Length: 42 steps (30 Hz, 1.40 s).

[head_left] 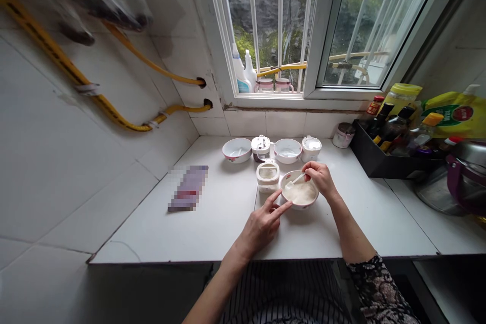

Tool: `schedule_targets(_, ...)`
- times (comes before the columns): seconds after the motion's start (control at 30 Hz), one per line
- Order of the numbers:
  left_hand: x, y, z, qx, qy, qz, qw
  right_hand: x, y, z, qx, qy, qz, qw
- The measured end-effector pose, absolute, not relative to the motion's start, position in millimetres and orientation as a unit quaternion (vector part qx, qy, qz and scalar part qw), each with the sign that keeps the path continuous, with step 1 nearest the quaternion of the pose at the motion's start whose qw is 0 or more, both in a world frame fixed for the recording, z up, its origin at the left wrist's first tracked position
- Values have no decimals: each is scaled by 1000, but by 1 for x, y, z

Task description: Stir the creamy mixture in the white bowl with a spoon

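My right hand (321,178) pinches the handle of a small white spoon (298,179), whose scoop end dips into a bowl (305,206). Off-white powdery or grainy contents (304,193) fill much of this bowl; exactly what they are I cannot tell. My left hand (262,224) has its fingers stretched out, with the tips touching the bowl's near left rim. Just left of the bowl stands a white seasoning jar (268,186) with a see-through lid. Behind are a white bowl (236,158), another bowl (287,159) and two more lidded jars, a darker-filled jar (260,149) and a white jar (311,149).
A pixelated purple packet or sheet (189,188) lies on the white tiled counter (152,243) at left. On the right stand a black box (391,162) of bottles, a small jar (343,135) and a steel pot (448,187). Yellow pipes (114,116) cross the left wall.
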State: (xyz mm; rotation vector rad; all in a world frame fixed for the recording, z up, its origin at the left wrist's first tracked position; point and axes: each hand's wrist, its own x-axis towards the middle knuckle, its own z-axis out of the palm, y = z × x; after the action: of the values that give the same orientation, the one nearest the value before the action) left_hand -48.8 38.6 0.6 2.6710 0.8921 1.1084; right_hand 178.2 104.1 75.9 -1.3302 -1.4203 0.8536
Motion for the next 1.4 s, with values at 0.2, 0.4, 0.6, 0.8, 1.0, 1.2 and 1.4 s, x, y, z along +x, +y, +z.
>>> schedule_targets(0.2, -48, 38, 2, 881, 294, 366, 56, 179, 106, 75, -547, -551, 369, 511)
schedule_targets(0.4, -48, 38, 3, 881, 294, 365, 59, 182, 108, 79, -524, -495, 425, 547)
schedule_targets(0.6, -47, 38, 1, 879, 293, 371, 55, 169, 108, 86, -482, -476, 462, 572)
schedule_targets(0.8, -47, 38, 1, 877, 302, 368, 61, 140, 105, 90, -455, -548, 377, 592)
schedule_targets(1.0, -46, 38, 2, 880, 304, 362, 50, 130, 94, 86, -397, -776, 103, 479)
schedule_targets(1.2, -46, 37, 3, 881, 308, 356, 57, 142, 96, 87, -450, -691, 137, 549)
schedule_targets(1.4, -48, 37, 2, 879, 294, 369, 65, 171, 103, 84, -500, -626, 259, 539)
